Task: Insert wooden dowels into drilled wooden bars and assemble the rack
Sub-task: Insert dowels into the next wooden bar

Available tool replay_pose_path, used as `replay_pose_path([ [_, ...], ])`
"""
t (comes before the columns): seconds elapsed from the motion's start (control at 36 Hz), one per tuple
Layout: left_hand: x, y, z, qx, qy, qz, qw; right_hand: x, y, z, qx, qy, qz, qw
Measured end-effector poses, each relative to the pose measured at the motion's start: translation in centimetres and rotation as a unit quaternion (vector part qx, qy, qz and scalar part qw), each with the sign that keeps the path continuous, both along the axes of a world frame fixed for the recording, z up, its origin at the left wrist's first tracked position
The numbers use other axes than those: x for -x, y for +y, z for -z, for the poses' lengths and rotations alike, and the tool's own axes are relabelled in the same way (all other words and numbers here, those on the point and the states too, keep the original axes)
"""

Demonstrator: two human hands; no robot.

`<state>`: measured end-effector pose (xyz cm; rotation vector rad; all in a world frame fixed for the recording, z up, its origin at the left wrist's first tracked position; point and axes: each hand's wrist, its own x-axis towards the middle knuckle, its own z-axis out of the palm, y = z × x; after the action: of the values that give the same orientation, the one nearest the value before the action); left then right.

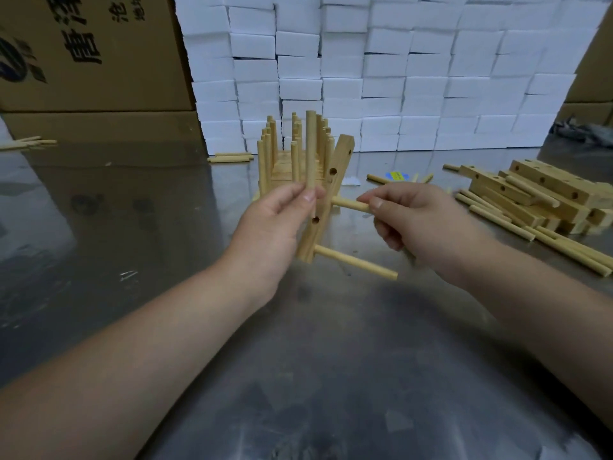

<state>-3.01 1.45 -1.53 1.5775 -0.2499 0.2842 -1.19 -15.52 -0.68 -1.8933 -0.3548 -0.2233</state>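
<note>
Your right hand (pixel 414 217) is pinching a dowel (pixel 350 204) lying crosswise, just right of the bar (pixel 326 200) your left hand (pixel 278 224) is gripping.

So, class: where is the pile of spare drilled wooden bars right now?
The pile of drilled wooden bars lies on the metal table at far right, beyond the right hand, with loose dowels beside it.

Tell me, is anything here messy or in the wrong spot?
A bit messy. Loose dowels lie scattered on the metal table, and the pile of drilled bars on the right is jumbled, pieces crossing at angles. Nothing looks broken.
</note>
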Motion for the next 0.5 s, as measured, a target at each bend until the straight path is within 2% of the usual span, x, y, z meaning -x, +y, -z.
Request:
replay_pose_path([
  [0.14, 0.1, 0.1, 0.1, 0.025, 0.063, 0.070, 0.995, 0.9, 0.9, 0.2, -0.027, 0.025, -0.078, 0.996],
  [0.22, 0.3, 0.4, 0.2, 0.021, 0.065, 0.070, 0.995, 1.0, 0.9, 0.3, -0.007, 0.028, -0.093, 0.995],
  [0.31, 0.2, 0.4, 0.3, -0.009, 0.059, 0.047, 0.997, 0.6, 0.3, 0.1, 0.039, -0.023, -0.017, 0.999],
  [0.39, 0.2, 0.4, 0.4, -0.053, 0.056, 0.041, 0.996, 0.2, -0.5, -0.6, 0.015, -0.095, 0.073, 0.993],
  [0.5, 0.3, 0.5, 0.4, -0.100, 0.046, 0.049, 0.993, 0.8, -0.7, -1.4, -0.022, -0.139, 0.085, 0.986],
])
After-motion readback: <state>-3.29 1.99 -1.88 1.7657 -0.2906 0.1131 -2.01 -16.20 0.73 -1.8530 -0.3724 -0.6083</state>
